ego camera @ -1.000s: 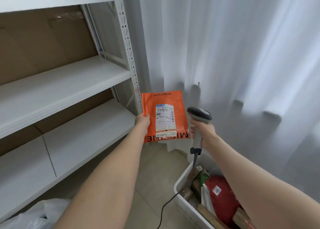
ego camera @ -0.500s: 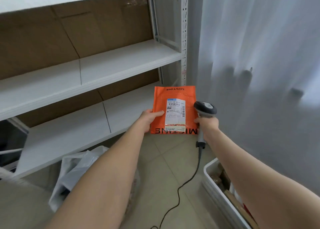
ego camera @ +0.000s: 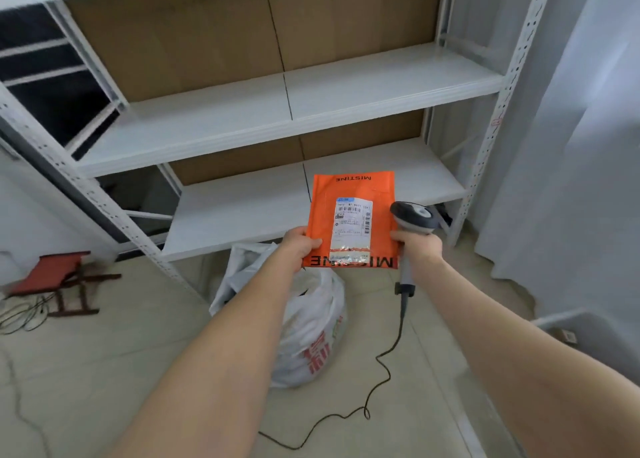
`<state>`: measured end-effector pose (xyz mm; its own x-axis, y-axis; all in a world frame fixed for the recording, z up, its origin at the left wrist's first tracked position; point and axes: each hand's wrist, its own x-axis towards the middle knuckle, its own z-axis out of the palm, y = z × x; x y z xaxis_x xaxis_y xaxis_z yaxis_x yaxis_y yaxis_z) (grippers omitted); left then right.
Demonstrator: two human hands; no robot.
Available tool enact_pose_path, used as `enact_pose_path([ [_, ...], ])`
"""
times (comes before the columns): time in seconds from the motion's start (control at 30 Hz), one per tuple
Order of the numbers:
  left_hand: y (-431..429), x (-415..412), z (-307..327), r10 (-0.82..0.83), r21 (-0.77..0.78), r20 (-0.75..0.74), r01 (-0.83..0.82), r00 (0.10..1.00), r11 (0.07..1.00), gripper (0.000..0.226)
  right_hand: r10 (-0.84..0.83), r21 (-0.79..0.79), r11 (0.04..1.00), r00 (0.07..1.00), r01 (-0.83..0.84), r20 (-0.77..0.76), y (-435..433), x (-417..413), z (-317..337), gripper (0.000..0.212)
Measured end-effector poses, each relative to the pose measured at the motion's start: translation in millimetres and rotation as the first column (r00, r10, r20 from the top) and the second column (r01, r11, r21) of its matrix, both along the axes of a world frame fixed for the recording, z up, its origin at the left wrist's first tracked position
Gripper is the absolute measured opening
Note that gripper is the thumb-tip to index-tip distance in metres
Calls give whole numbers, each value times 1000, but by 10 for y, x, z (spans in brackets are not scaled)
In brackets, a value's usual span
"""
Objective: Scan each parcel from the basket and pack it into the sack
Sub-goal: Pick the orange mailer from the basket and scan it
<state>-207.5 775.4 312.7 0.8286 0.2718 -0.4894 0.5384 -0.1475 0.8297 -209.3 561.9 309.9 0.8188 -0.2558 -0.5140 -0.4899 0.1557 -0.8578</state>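
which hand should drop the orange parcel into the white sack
Left. The left hand pinches the flat orange plastic parcel by its edge, and the white plastic sack lies on the floor beneath it. The right hand is busy gripping the grey corded scanner.

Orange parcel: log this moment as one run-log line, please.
step: scan | left hand: holds orange parcel, label visible | right hand: grips scanner beside parcel | sack: below parcel | packed: not yet

Left hand (ego camera: 300,247) forward in a pinch, right hand (ego camera: 418,247) apparently fisted.
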Motion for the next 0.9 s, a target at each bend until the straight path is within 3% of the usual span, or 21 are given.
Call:
enact_pose_path([
  [0.13, 749, 0, -150, 55, 49, -22, -54, 998, 997, 33, 24, 137, 990, 999, -29, 42, 781, 69, -73, 19],
  [0.43, 2508, 326, -685, 42, 132, -119, -26, 992, 991, 35, 84, 241, 966, 995, -93, 49, 2554, 389, -418, 14],
  [0.63, 3018, 545, -1201, 9, 229, -238, 47, 971, 972, 33, 364, 97, 929, 929, -357, -64, 3145, 512, -869, 16],
  [0.77, 3166, 680, -1617, -18, 227, -322, 96, 947, 969, 42, 305, -52, 948, 944, -314, -128, 3352, 672, -1286, 16],
  [0.9, 3442, 814, -2164, -37, 354, -392, 188, 919, 916, 41, 362, -160, 899, 897, -408, -253, 3512, 892, -1822, 11],
])
